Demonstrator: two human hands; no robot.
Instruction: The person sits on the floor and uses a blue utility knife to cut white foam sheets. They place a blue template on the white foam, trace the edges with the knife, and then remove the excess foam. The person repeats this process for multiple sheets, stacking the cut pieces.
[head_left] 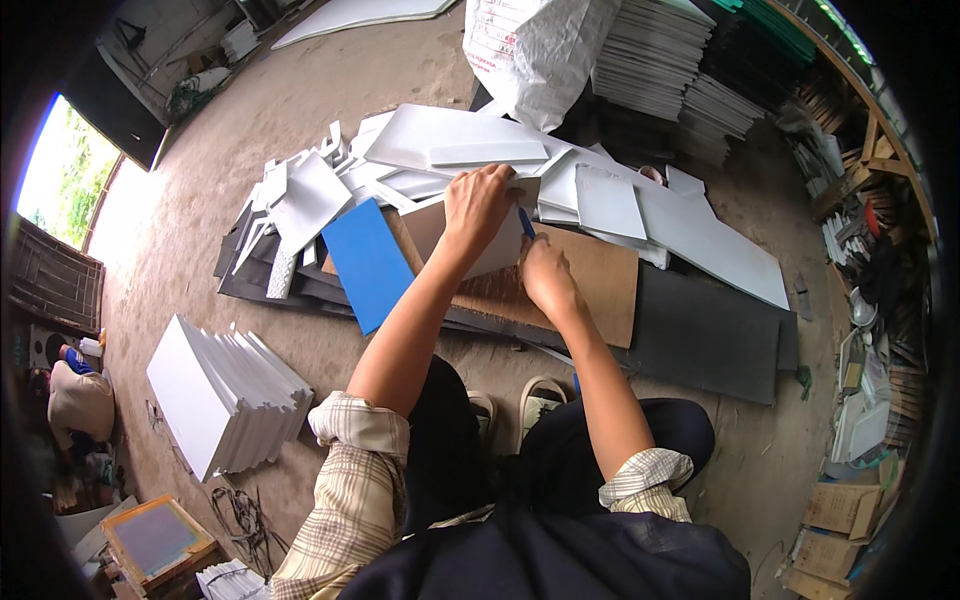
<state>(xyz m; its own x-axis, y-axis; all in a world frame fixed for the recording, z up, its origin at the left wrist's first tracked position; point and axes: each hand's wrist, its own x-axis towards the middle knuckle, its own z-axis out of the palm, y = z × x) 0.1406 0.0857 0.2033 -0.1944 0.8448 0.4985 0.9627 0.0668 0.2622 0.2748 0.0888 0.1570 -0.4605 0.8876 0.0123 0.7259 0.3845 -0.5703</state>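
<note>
My left hand (478, 205) is closed on the top edge of a pale foam sheet (498, 254), which stands tilted up from the work surface. Along that sheet's right edge, my right hand (546, 270) grips a slim blue utility knife (526, 224). Its tip points up toward the left hand, and the blade is too small to make out. Beneath both hands lies a brown wooden board (605, 285). A flat blue panel (368, 265) rests just left of my left forearm.
White sheets and offcuts (450, 140) pile up beyond the board. Dark sheets (700, 325) extend to the right. A stack of white sheets (230, 400) stands at the left. A white sack (545, 60) and stacked sheets (650, 50) are behind. Cardboard boxes (840, 505) sit at the right.
</note>
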